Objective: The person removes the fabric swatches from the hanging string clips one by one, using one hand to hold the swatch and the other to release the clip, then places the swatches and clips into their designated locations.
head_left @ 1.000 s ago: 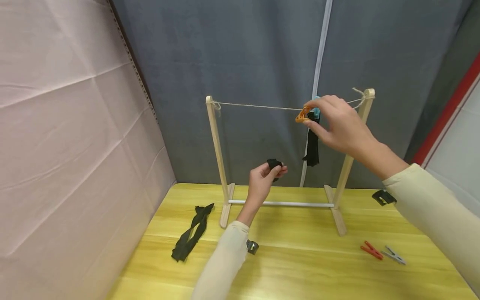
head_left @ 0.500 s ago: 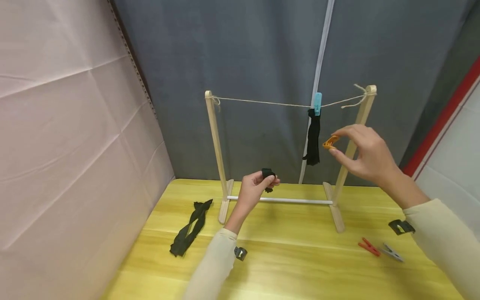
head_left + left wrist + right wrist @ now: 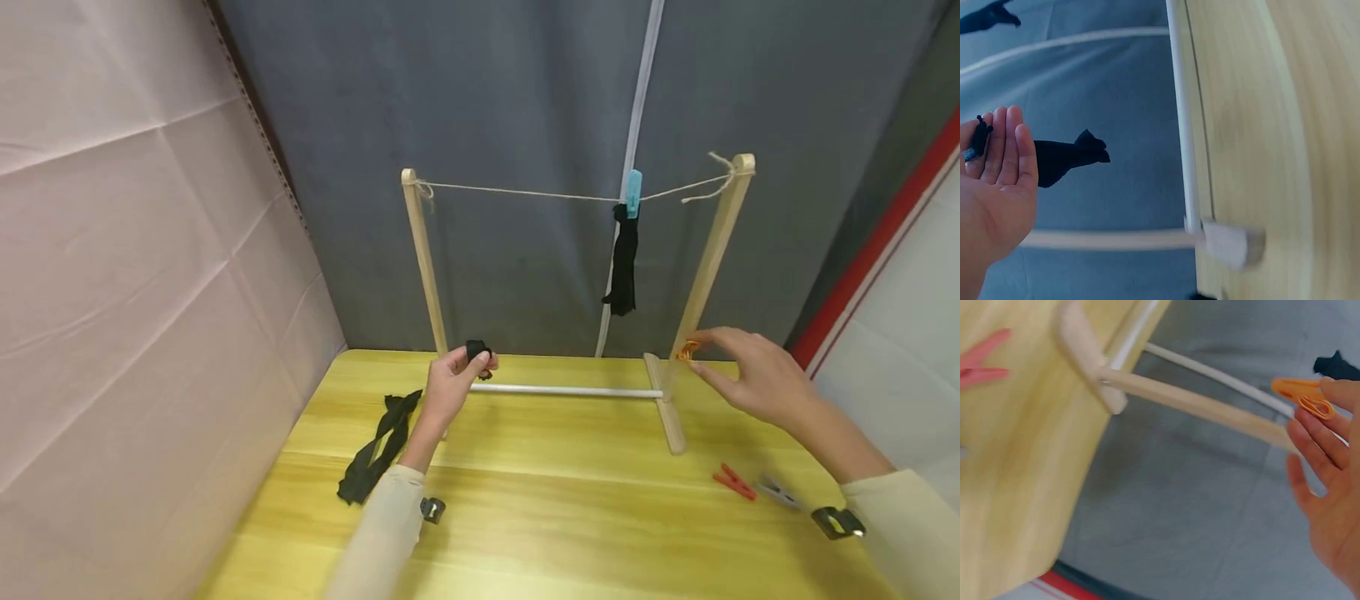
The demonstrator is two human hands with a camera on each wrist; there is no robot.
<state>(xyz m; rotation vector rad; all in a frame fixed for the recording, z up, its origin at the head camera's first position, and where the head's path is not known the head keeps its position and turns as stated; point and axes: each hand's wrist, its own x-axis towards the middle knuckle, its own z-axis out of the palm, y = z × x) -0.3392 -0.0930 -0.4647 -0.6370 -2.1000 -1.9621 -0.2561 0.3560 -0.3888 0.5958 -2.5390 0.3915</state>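
Left grip (image 3: 452, 383) pinching black cloth (image 3: 476, 349), right grip (image 3: 763, 377) pinching clothespin (image 3: 1289, 387)

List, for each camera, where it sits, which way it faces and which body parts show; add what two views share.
Head: on the head, facing forward and down at the table and rack; left hand, right hand and sleeves show.
Left wrist: faces past the left hand, holding cloth, toward the curtain; table at right.
Right wrist: faces past the right hand toward rack and curtain; table at left.
Shared: head and right wrist both show the held orange clip and the red clip.
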